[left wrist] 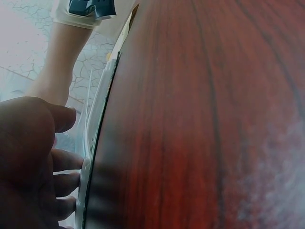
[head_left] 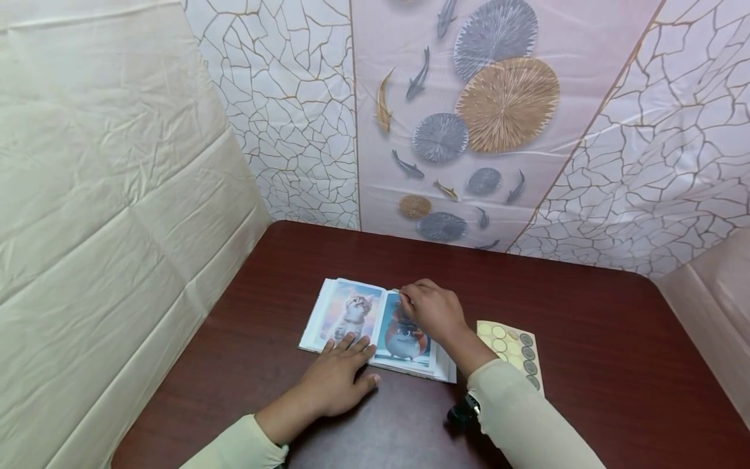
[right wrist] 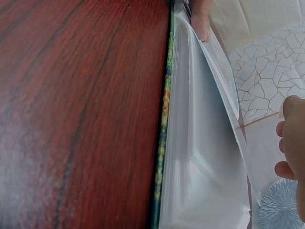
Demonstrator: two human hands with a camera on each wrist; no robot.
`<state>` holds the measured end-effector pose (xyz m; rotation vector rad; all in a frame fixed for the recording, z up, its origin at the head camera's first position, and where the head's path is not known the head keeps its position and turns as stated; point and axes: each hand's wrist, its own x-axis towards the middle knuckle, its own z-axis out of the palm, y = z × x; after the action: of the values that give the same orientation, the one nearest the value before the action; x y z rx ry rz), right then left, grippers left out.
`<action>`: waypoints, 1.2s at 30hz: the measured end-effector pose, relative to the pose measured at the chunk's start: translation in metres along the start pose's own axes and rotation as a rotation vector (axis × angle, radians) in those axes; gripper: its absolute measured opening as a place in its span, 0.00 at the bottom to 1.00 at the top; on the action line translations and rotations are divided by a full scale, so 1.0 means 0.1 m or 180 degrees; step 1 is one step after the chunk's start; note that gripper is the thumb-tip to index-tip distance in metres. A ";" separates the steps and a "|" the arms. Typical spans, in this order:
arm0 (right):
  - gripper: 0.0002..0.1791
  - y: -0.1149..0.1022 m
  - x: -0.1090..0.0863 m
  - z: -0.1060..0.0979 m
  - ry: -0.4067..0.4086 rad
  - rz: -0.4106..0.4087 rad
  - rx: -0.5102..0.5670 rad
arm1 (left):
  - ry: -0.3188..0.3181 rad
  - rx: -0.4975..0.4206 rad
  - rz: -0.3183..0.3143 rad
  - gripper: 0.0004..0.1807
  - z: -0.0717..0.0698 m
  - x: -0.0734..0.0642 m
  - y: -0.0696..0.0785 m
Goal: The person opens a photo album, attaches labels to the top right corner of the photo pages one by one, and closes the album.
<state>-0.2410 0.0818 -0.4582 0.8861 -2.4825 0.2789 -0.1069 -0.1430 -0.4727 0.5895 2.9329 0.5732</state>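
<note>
An open photo album (head_left: 445, 370) lies on the table, with a kitten picture (head_left: 351, 309) on its left page and a round, one-eyed cartoon figure (head_left: 404, 342) on its right. My left hand (head_left: 336, 381) rests with spread fingers on the lower edge near the fold. Above the top of the right page, my right hand (head_left: 436, 312) has its fingertips together. In the right wrist view, those fingers pinch a small pale sticker (right wrist: 281, 109), mostly hidden by them. The right page stands slightly raised from the pages beneath.
A cream sheet of round yellow and grey stickers (head_left: 538, 365) lies right of the album, partly under my right forearm. The dark red wooden table (head_left: 615, 365) meets patterned cloth (head_left: 299, 117) at the back and plain cloth (head_left: 117, 260) on the left.
</note>
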 end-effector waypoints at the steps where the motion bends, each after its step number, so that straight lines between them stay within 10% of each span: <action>1: 0.07 0.00 0.00 0.00 0.0012 -0.0004 0.0006 | -0.0005 -0.0001 -0.0002 0.33 0.00 0.00 0.00; 36: 0.09 -0.11 0.14 0.15 -0.0498 0.0192 0.0057 | -0.0114 -0.0063 -0.0043 0.32 -0.05 -0.01 0.02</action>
<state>-0.2488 0.0606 -0.4641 0.8713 -2.6582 0.2618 -0.1061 -0.1433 -0.4672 0.5715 2.8920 0.5835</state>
